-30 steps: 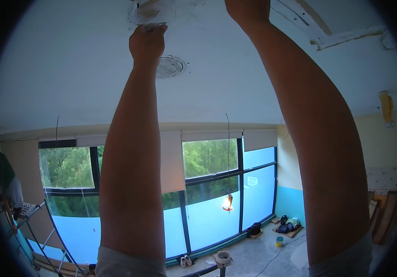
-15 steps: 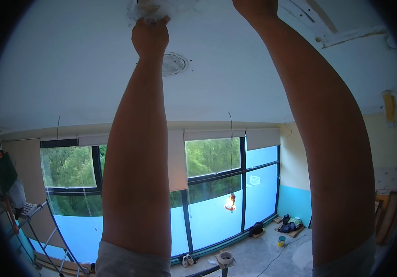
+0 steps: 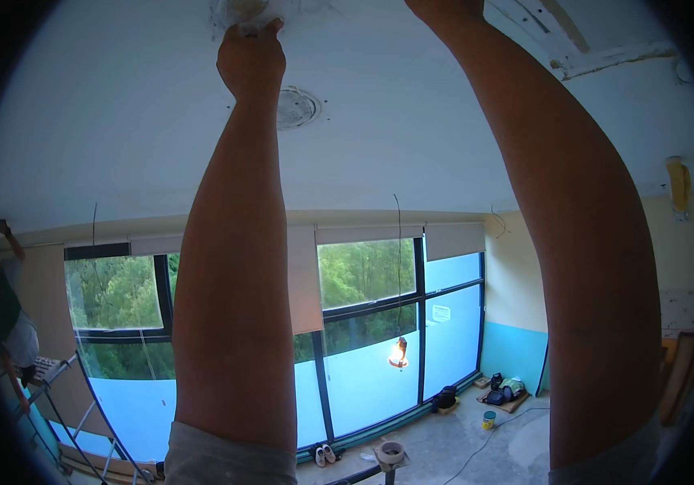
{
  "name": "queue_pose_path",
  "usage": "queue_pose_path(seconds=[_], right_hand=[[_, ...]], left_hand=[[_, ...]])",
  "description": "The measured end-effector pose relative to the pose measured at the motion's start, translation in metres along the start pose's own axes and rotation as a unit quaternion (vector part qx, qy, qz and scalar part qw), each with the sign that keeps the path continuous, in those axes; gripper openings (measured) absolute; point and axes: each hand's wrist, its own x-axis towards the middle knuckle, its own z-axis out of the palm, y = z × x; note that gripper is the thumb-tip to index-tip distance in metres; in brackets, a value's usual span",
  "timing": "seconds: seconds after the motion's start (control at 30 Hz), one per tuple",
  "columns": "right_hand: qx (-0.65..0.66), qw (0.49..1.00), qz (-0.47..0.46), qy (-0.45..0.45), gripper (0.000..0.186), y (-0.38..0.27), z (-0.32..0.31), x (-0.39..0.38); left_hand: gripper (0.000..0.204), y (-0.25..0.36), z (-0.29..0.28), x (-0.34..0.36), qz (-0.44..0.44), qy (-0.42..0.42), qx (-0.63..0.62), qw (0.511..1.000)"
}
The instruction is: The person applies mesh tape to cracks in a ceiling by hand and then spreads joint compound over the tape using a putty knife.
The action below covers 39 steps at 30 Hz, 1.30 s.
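Holding my left hand [image 3: 252, 63] and right hand [image 3: 449, 10] up near the ceiling [image 3: 121, 121], I cannot tell whether their fingers pinch anything.

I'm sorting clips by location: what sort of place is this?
Probably an indoor renovation site: the ceiling has rough patches, a lit bulb hangs on a wire, and a scaffold-like frame stands at left.

Right hand [image 3: 448, 10], fingers beyond the top edge

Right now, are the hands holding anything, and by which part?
The left hand seems to grip something pale, its kind and held part unclear; the right hand, cut off above, cannot be judged.
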Motion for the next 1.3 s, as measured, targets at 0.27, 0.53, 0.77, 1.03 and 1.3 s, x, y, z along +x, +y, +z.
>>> queue_pose_path(seconds=[0.27,0.53,0.77,1.03,1.3], right_hand=[[0.018,0.999,0.026,-0.036,0.026,-0.007,-0.005,-0.002],[0.022,0.999,0.033,-0.036,0.026,-0.006,-0.003,-0.005],[0.042,0.998,0.038,-0.015,0.026,-0.006,0.001,-0.008],[0.058,0.998,0.015,-0.005,0.022,0.001,-0.002,-0.002],[0.075,0.997,0.005,-0.013,0.023,0.004,-0.002,0.0]], left_hand=[[0.039,-0.01,-0.001,0.008,0.014,-0.006,0.011,1.0],[0.039,-0.006,-0.001,0.003,0.017,0.003,0.026,1.0],[0.04,-0.012,-0.001,0.007,0.025,0.002,0.029,0.999],[0.052,-0.014,0.0,0.01,0.033,-0.028,0.03,0.999],[0.051,-0.01,-0.004,0.012,0.026,-0.022,0.032,0.999]])
